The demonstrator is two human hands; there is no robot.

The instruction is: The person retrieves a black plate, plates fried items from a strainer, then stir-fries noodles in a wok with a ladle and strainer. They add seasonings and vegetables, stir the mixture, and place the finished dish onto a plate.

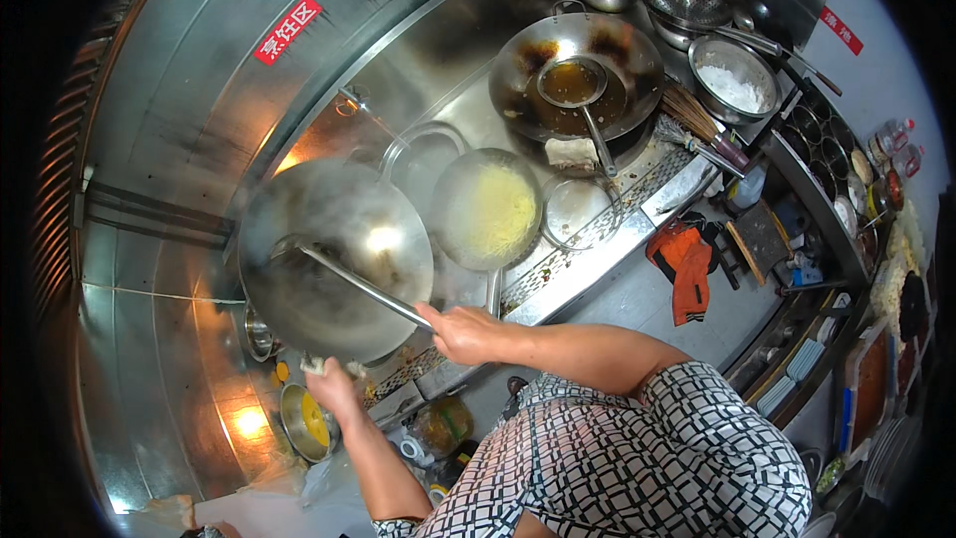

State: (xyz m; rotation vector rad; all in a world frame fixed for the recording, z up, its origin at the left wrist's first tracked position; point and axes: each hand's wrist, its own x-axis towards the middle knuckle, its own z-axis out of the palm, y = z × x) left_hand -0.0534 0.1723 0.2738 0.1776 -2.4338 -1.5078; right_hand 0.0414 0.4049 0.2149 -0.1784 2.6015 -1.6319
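A large steel wok (373,291) sits tilted on the range, with steam over it and a bright reflection inside. My right hand (467,332) grips the long metal handle of a wok ladle (358,280), whose head rests low inside the wok. At the wok's near rim, my left hand (334,388) is closed on a pale folded cloth (321,366); the wok's handle there is hidden. Just right of the wok, a round long-handled strainer (493,291) holds a heap of yellow shredded food (500,213), blurred by steam.
A second wok (523,90) holds brown liquid and a fine-mesh strainer (571,82). A bamboo brush (702,116) and a bowl of white powder (736,86) stand to the right. Yellow liquid fills part of a bowl (295,426) at lower left. An orange-and-black garment (683,269) hangs below the counter.
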